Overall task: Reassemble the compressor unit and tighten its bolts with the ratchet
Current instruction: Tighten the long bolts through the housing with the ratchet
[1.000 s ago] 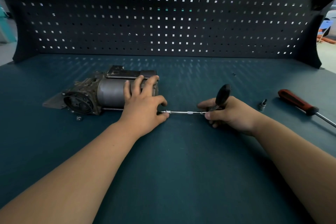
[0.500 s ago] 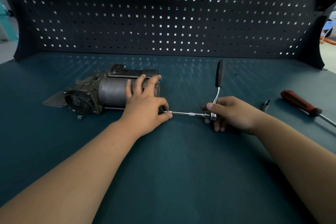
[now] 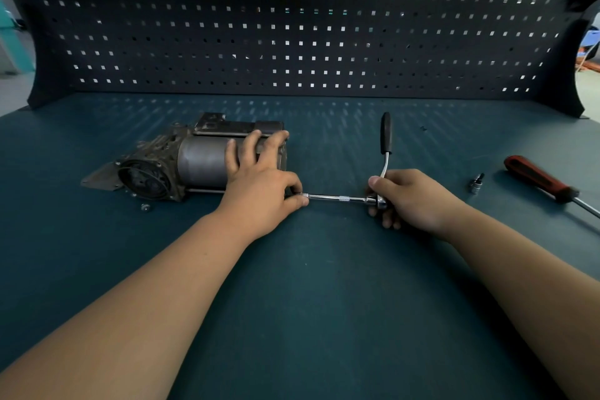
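Where the dark teal bench top (image 3: 324, 302) runs back to meet a black pegboard (image 3: 292, 26) pierced with small square holes, light comes through the holes and falls in faint speckled rows on the mat. The compressor unit (image 3: 194, 162) lies on its side at the left rear of the bench, its round finned end turned towards the camera. The left hand (image 3: 259, 188) rests three fingers spread over its grey cylinder, while thumb and forefinger pinch the near end of a chrome extension bar (image 3: 337, 197) at the unit's right end. The right hand (image 3: 412, 201) is curled round the head of the ratchet (image 3: 385, 140), whose black handle stands upright. A small loose fastener (image 3: 145, 207) sits just in front of the compressor. Well apart to the right lie a socket (image 3: 476, 183) and a red-handled screwdriver (image 3: 539, 180). Past the pegboard's ends, slivers of bright room show, too blurred to read.
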A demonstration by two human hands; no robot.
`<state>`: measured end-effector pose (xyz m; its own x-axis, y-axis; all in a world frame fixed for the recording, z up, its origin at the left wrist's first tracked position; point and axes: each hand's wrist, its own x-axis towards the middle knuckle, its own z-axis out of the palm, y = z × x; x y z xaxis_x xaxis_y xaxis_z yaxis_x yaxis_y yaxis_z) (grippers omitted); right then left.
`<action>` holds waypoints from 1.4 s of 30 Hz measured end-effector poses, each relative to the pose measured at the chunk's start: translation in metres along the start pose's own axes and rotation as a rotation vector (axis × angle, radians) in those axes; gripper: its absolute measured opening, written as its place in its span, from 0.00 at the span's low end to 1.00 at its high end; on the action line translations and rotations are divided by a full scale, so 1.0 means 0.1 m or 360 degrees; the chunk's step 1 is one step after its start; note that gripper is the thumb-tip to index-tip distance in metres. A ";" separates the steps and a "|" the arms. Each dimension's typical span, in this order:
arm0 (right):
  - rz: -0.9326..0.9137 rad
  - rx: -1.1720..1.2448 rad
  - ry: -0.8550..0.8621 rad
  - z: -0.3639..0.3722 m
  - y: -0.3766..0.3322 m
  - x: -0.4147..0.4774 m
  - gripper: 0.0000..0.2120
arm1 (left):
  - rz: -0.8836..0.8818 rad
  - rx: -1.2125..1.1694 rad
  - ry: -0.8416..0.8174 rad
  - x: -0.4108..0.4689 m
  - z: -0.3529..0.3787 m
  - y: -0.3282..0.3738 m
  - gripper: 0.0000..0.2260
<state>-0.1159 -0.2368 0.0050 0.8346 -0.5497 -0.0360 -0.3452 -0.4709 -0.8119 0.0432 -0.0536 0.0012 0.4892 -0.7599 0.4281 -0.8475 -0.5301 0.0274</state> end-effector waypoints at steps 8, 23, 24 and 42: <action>-0.0441 -0.0106 0.0006 -0.08 0.06 -0.07 0.06 | -0.0017 0.0015 -0.0023 0.00 0.00 0.01 0.10; -0.0284 -0.0245 0.0252 0.15 -0.05 0.01 0.11 | -0.0002 0.0014 -0.0028 -0.01 -0.01 0.01 0.11; -0.0219 -0.0216 0.0239 0.15 -0.07 0.02 0.14 | -0.0001 0.0009 -0.0039 -0.01 -0.01 0.01 0.11; -0.0550 -0.0642 -0.0063 -0.03 -0.01 -0.01 0.09 | -0.0022 0.0016 -0.0032 0.01 0.01 0.02 0.11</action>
<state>-0.1178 -0.2380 0.0081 0.9418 -0.2928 0.1655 -0.1784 -0.8521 -0.4921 0.0419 -0.0555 0.0009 0.5050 -0.7597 0.4097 -0.8385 -0.5444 0.0242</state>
